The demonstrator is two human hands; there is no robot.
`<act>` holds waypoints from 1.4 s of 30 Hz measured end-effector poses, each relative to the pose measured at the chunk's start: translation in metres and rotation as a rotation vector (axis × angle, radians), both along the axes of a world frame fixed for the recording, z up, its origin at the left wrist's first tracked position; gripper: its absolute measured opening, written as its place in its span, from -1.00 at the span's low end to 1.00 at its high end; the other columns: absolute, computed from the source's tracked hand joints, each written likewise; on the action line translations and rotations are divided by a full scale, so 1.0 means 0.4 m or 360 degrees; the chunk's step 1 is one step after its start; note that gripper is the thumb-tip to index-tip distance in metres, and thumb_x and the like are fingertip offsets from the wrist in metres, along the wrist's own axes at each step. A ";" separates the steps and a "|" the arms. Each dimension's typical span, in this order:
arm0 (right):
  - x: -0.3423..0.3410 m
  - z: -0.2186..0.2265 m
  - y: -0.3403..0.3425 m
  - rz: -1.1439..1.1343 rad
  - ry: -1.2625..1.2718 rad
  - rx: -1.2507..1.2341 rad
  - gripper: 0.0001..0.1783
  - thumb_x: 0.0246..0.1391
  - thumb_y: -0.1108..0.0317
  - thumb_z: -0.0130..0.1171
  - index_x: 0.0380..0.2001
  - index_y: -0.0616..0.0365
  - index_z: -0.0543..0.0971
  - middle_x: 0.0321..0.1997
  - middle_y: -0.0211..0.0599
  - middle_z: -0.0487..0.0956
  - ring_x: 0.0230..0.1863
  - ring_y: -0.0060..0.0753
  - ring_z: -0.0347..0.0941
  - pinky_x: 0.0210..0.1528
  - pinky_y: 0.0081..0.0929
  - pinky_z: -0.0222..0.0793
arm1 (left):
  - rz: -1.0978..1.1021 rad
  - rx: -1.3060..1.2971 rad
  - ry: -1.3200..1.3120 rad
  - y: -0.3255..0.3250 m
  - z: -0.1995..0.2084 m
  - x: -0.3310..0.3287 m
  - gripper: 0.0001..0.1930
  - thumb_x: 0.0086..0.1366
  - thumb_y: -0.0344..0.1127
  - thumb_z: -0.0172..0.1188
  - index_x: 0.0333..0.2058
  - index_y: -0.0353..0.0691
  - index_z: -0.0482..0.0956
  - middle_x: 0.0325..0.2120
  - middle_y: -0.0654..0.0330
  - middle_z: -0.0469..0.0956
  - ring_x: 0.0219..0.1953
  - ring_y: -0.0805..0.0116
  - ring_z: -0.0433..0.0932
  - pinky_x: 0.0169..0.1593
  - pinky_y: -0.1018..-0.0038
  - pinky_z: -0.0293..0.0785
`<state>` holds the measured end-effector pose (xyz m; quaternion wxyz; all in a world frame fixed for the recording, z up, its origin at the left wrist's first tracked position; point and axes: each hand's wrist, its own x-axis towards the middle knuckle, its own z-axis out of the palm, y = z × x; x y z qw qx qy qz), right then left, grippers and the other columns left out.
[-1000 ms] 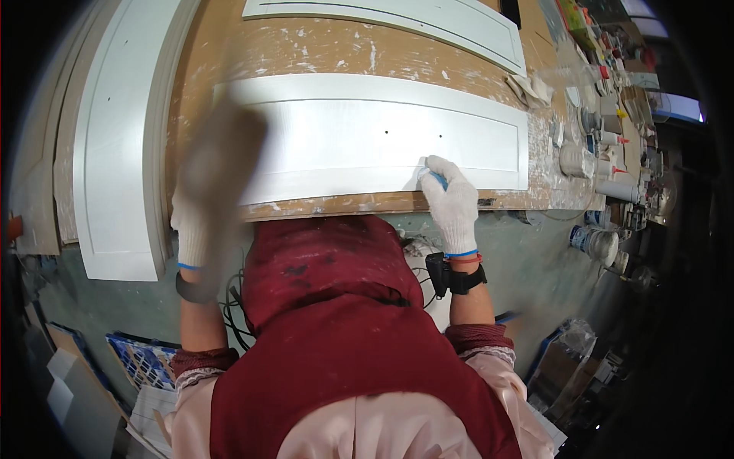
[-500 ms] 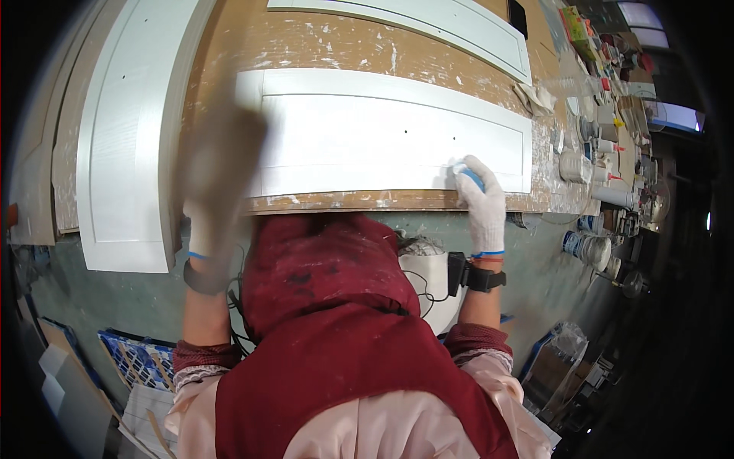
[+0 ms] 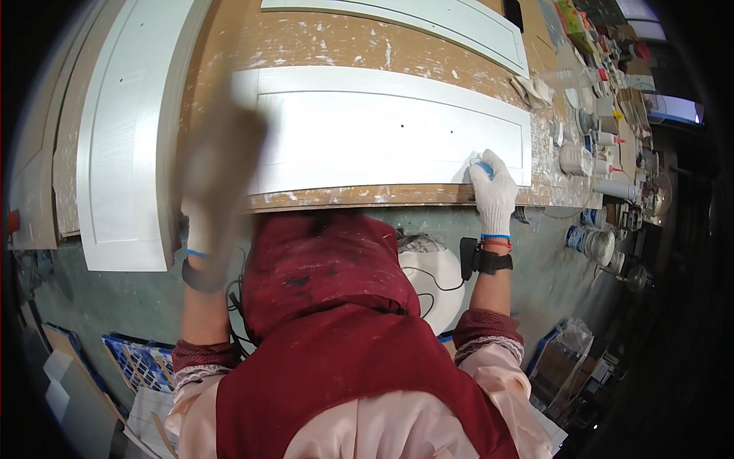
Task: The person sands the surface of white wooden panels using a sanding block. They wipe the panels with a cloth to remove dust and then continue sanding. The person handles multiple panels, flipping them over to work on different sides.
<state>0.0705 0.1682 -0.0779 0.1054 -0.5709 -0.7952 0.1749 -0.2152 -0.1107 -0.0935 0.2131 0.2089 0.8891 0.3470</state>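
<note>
My right hand (image 3: 495, 191), in a white knitted glove, is closed round a small blue object (image 3: 482, 168), mostly covered by the fingers. It presses this against the lower right part of a white framed panel (image 3: 344, 134) with two small dark holes, lying flat on the worktable. My left hand (image 3: 196, 232), gloved the same way, is by the panel's left end. A blurred brown shape (image 3: 222, 157) close to the camera hides its fingers, so what it holds or touches does not show.
Another white panel (image 3: 122, 153) lies at the left, jutting past the table's near edge. A third panel (image 3: 428, 27) is at the back. The paint-flecked brown worktable (image 3: 321, 46) carries a crumpled cloth (image 3: 533, 92) and several bottles and tubs at right. A white bucket (image 3: 432, 283) stands below.
My right hand has slid a little to the right along the panel with the blue object. My left hand looks unmoved. The view has shifted slightly.
</note>
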 end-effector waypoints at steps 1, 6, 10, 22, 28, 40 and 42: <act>-0.002 0.001 -0.002 -0.0019 -0.0003 -0.0003 -0.48 -0.03 0.13 0.18 -0.03 0.21 0.56 -0.08 0.03 0.60 -0.04 -0.09 0.54 0.06 -0.37 0.38 | 0.0006 0.0008 -0.0022 0.008 0.008 0.002 -0.33 0.12 -0.13 0.23 0.21 -0.19 0.32 -0.11 -0.03 0.49 -0.09 0.19 0.52 0.02 0.29 0.42; -0.030 -0.013 -0.025 0.0056 0.0030 -0.0121 -0.49 -0.04 0.09 0.20 -0.05 0.18 0.58 -0.08 -0.01 0.60 -0.04 -0.12 0.55 0.06 -0.37 0.39 | 0.0011 -0.0094 -0.0043 0.030 0.039 0.011 -0.33 0.11 -0.14 0.24 0.21 -0.16 0.32 -0.12 -0.01 0.49 -0.12 0.19 0.52 0.01 0.29 0.43; -0.060 -0.026 -0.072 0.0126 0.0054 -0.0147 -0.48 -0.04 0.05 0.18 -0.05 0.12 0.59 -0.12 -0.03 0.62 -0.08 -0.09 0.56 0.02 -0.34 0.41 | 0.0009 -0.0092 0.0000 0.009 -0.015 -0.006 -0.32 0.10 -0.14 0.24 0.21 -0.16 0.32 -0.14 -0.01 0.50 -0.16 0.21 0.53 0.00 0.30 0.43; -0.187 -0.038 -0.214 0.0318 -0.0022 -0.0285 -0.44 -0.02 -0.04 0.10 0.02 -0.02 0.54 -0.15 -0.01 0.61 -0.10 0.03 0.54 -0.02 -0.19 0.42 | -0.0059 -0.0169 0.0251 -0.002 -0.077 -0.022 -0.33 0.11 -0.20 0.28 0.20 -0.22 0.32 -0.15 -0.01 0.50 -0.22 0.25 0.54 -0.03 0.34 0.46; -0.284 -0.004 -0.297 0.0457 -0.0127 -0.0409 -0.45 -0.03 -0.01 0.13 0.00 0.02 0.55 -0.20 -0.01 0.62 -0.14 0.00 0.56 -0.05 -0.26 0.44 | 0.0013 0.0003 0.0138 -0.018 -0.092 -0.022 -0.33 0.11 -0.20 0.28 0.21 -0.21 0.33 -0.14 -0.01 0.49 -0.23 0.27 0.55 -0.05 0.35 0.47; -0.422 -0.027 -0.412 0.1060 0.0156 -0.0524 -0.66 0.07 0.14 -0.02 -0.17 0.12 0.51 -0.38 0.00 0.58 -0.31 0.08 0.53 -0.25 -0.08 0.41 | -0.0011 -0.0132 0.0064 -0.001 -0.009 -0.004 -0.35 0.10 -0.21 0.30 0.18 -0.20 0.36 -0.16 0.01 0.52 -0.19 0.27 0.57 -0.03 0.34 0.47; -0.442 -0.024 -0.423 0.1062 0.0139 -0.0595 -0.62 0.06 0.12 -0.01 -0.12 0.03 0.55 -0.28 -0.02 0.59 -0.23 0.04 0.53 -0.17 -0.19 0.42 | -0.0090 0.0054 0.0102 -0.025 -0.026 -0.016 -0.36 0.10 -0.22 0.29 0.18 -0.19 0.36 -0.16 0.02 0.53 -0.18 0.26 0.57 -0.03 0.33 0.47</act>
